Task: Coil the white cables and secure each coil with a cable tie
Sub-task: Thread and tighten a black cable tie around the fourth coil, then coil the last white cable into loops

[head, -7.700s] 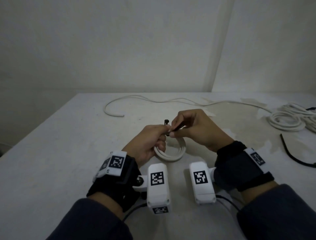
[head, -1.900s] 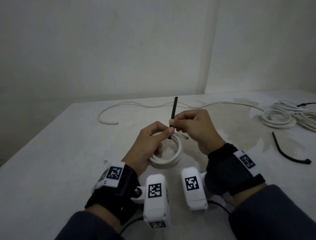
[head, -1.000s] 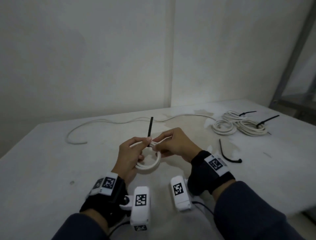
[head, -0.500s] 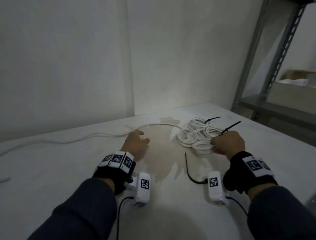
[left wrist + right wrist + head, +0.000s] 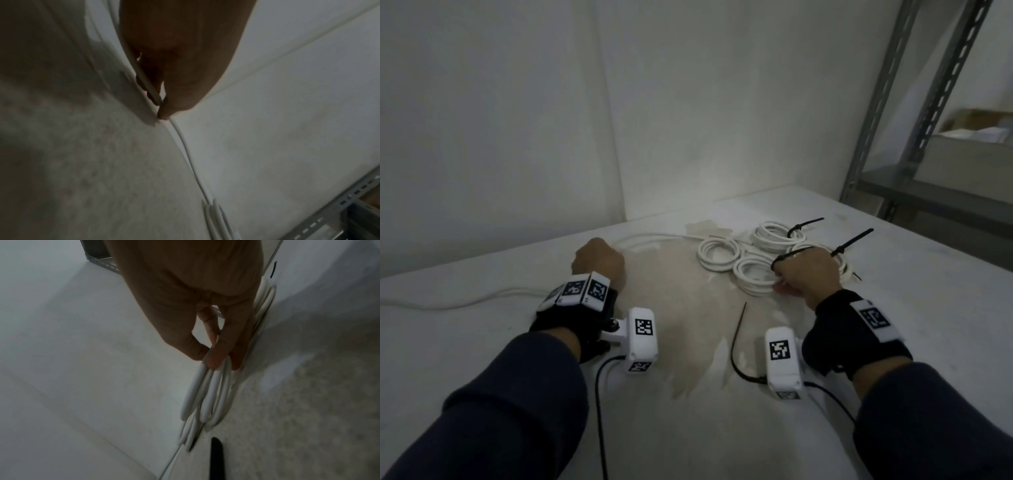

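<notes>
The right hand [image 5: 806, 274] pinches a small coil of white round cable [image 5: 207, 395] against the white tabletop [image 5: 722, 428], among other tied white coils [image 5: 719, 253] at the far right. The left hand [image 5: 599, 262] curls its fingers [image 5: 164, 112] round a loose white cable [image 5: 191, 162] running left along the far edge by the wall. A spare black cable tie [image 5: 736, 346] lies between the wrists. Bare tabletop spreads near and left. Black-and-white square markers [image 5: 644, 327] carry no readable writing.
</notes>
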### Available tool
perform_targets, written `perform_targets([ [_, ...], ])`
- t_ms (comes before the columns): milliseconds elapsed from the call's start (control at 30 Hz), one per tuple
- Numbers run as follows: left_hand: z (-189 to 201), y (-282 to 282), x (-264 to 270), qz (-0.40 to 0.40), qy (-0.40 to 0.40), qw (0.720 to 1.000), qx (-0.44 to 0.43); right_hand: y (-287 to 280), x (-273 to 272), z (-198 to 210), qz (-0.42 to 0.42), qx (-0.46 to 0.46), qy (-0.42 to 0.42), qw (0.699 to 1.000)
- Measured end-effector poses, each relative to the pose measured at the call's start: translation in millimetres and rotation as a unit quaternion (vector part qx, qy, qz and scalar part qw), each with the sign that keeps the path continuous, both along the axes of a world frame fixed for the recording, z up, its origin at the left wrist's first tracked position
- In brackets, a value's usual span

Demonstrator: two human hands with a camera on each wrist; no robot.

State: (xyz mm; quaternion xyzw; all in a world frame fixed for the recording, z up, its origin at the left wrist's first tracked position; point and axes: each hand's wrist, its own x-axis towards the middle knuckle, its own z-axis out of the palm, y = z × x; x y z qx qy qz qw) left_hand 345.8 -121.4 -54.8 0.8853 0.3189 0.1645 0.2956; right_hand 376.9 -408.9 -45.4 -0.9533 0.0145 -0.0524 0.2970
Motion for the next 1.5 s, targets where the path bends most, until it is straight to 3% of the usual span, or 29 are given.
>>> perform_targets([
  [67,8,0,-7,0.065,-0.115,0.990,-0.049,3,-6,3,-0.008,0.007,0.006,1.000],
  [133,17,0,-14,0.091,-0.262,0.959,-0.062,2,-5,3,-0.012,0.038,0.013,0.999],
  [233,29,6,-25,0.034,-0.429,0.894,-0.123,3,-14,7,0.015,0.049,0.051,0.997],
  [333,53,5,-47,-0.098,-0.450,0.858,-0.227,12,-21,14,0.000,0.079,0.071,0.994],
  [433,75,-5,-78,-0.207,-0.417,0.871,-0.159,33,-42,33,0.004,0.148,0.039,0.988],
  [500,82,-9,-101,-0.272,-0.356,0.888,-0.104,53,-67,52,0.038,0.247,0.067,0.966],
  [567,82,-8,-126,-0.348,-0.246,0.903,-0.050,68,-89,68,0.083,0.431,0.151,0.886],
  [633,79,-9,-156,-0.417,-0.116,0.901,-0.043,79,-109,78,0.103,0.597,0.246,0.756],
  [667,77,-7,-171,-0.433,-0.058,0.898,-0.062,85,-117,80,0.086,0.660,0.253,0.702],
  [700,75,-6,-187,-0.430,0.001,0.898,-0.096,91,-124,81,0.056,0.706,0.240,0.664],
  [733,74,-4,-202,-0.409,0.057,0.900,-0.143,97,-130,82,0.024,0.724,0.226,0.651],
  [800,68,8,-228,-0.361,0.163,0.899,-0.187,105,-147,81,0.000,0.688,0.209,0.695],
  [833,66,15,-240,-0.347,0.211,0.902,-0.147,109,-155,79,0.007,0.657,0.209,0.724],
  [900,56,31,-260,-0.313,0.308,0.898,0.012,115,-171,73,0.031,0.612,0.223,0.758],
  [967,44,46,-277,-0.227,0.376,0.886,0.149,120,-184,66,0.048,0.589,0.242,0.770],
  [1033,37,59,-294,-0.114,0.390,0.894,0.192,125,-192,60,0.067,0.575,0.260,0.773],
  [1167,26,92,-324,0.024,0.321,0.943,0.087,136,-208,55,0.118,0.554,0.297,0.769],
  [1267,18,108,-337,0.030,0.258,0.963,-0.067,145,-217,52,0.145,0.551,0.308,0.762],
  [1400,18,110,-336,0.005,0.007,0.992,-0.128,155,-226,49,0.160,0.512,0.309,0.785],
  [1500,48,87,-330,-0.064,-0.189,0.967,-0.161,162,-227,42,0.173,0.478,0.306,0.805],
])
